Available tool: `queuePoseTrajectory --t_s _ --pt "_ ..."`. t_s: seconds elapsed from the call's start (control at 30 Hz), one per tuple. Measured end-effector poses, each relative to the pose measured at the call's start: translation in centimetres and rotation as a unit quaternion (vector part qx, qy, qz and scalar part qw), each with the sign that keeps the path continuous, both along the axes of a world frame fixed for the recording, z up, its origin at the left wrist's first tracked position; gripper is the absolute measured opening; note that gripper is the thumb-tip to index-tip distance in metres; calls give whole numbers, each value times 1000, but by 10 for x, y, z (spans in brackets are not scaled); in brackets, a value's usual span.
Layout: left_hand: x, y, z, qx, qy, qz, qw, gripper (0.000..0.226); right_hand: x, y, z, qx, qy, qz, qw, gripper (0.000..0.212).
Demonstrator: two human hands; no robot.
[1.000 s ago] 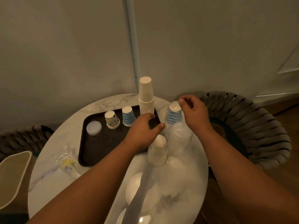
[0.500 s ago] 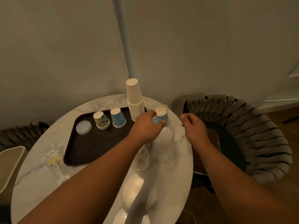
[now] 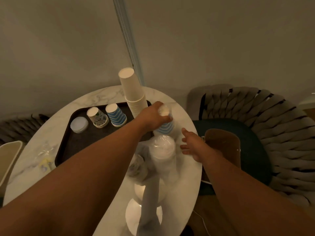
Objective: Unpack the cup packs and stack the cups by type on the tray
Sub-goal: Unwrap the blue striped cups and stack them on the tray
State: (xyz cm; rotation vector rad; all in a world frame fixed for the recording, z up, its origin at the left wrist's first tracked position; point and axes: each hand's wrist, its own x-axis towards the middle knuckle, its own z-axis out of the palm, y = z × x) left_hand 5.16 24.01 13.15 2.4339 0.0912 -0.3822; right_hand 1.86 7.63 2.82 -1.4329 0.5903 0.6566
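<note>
**Desk:** What goes under the picture?

**Photographer:** A person's left hand (image 3: pixel 154 116) closes its fingers round the top of a wrapped pack of blue-striped cups (image 3: pixel 165 126), standing just off the 3 o'clock edge of the dark tray (image 3: pixel 81 142) on a marble table (image 3: pixel 184 120). The right hand (image 3: pixel 193 147), at about 5 o'clock from that pack, has its fingers spread and holds nothing.

**Desk:** And the tray itself?

**Photographer:** Along its far side, 9 to 3 o'clock: a pale lid (image 3: pixel 79 124), a short stack of patterned cups (image 3: pixel 98 117), a stack of blue-striped cups (image 3: pixel 116 115) and a tall column of plain white cups (image 3: pixel 133 94) at the 2 o'clock corner. Nearer the camera a clear-wrapped pack of white cups (image 3: pixel 162 150) stands upright; loose plastic wrap (image 3: pixel 45 157) lies at 8 o'clock of the tray.

**Desk:** Any risk worth flagging?

**Photographer:** My reading only. The left wrist sits right beside the tall white column; a jerk while stripping the wrapper could knock it over. The film looks slippery, so a one-handed grip might slide off. The pack also stands near the table's 3 o'clock rim, with a chair (image 3: pixel 272 133) below.
</note>
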Motion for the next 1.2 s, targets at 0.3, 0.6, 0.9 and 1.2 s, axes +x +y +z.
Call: queuePoseTrajectory --t_s 0.3,0.6,0.9,1.2 --pt "23 15 -11 -171 17 122 977 49 33 29 -15 135 16 -93 986 48" --pt "-5 33 104 -360 -175 125 908 61 43 23 130 412 -188 -109 885 41" --pt "-109 101 74 -598 -116 218 763 52 -45 146 162 457 -181 24 870 58" --pt "-196 263 12 -661 -4 341 669 70 -161 283 109 336 -124 -134 924 17"
